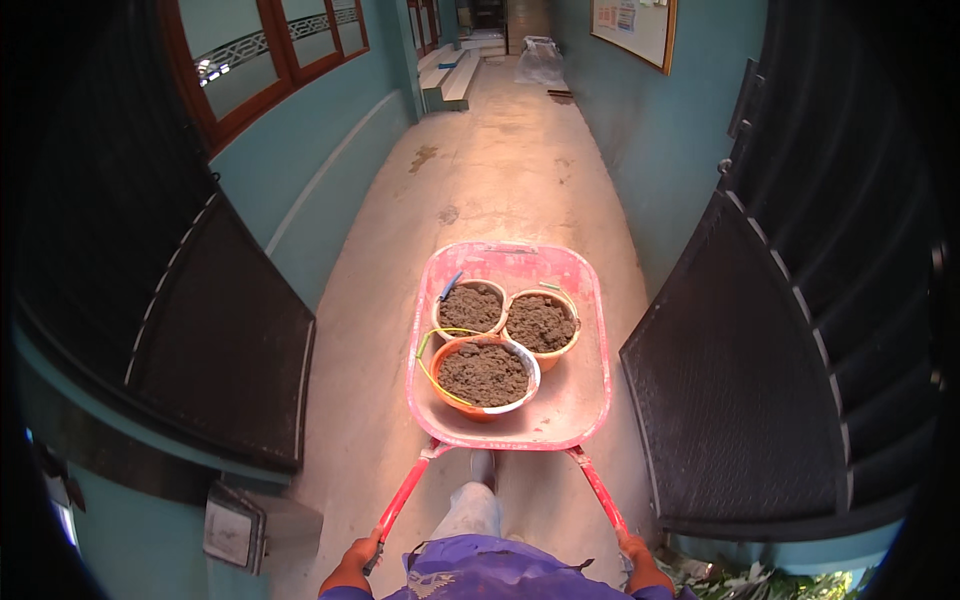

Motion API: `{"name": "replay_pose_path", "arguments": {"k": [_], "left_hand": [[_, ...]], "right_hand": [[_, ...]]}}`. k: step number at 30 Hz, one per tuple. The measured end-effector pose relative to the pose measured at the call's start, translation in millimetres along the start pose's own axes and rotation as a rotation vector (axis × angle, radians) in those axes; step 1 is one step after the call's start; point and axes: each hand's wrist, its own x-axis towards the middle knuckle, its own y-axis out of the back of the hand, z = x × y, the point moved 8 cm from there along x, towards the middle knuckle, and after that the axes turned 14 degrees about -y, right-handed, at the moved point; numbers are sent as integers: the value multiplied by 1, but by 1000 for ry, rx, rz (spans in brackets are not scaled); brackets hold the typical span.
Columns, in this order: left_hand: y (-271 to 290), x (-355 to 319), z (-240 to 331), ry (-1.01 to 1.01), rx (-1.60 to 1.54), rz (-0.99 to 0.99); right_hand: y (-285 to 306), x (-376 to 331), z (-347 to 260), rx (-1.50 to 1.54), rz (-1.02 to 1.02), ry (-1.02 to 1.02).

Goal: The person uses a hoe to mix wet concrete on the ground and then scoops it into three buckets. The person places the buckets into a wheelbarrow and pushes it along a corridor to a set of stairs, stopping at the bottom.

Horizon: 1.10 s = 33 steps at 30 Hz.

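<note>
A red wheelbarrow with a worn, dusty tray is straight ahead of me. My left hand is closed round its left handle, and my right hand grips the right one. Three buckets full of dark, crumbly soil stand upright in the tray. The nearest is an orange bucket with a yellow-green handle. Behind it are a left bucket with a blue grip on its handle and a right bucket with a pale green grip. The wheel is hidden under the tray.
Dark metal gate leaves flank the wheelbarrow on both sides. A concrete corridor floor runs ahead between teal walls. Pale steps or benches stand far left, and a plastic-wrapped bundle lies at the far right wall. Green leaves show lower right.
</note>
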Motion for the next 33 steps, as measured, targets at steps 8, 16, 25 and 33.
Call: {"name": "replay_pose_path", "arguments": {"k": [8,16,25,33], "left_hand": [[3,15,19,-83,-8,0],[10,13,16,-95,-7,37],[1,19,41,-138,52,56],[-7,24,25,-119,-40,54]], "right_hand": [[10,-4,-17,79,48,-26],[18,-32,-28,86,-76,-16],[-22,44,-17,54,8,36],[6,17,-16,67,-71,14]]}}
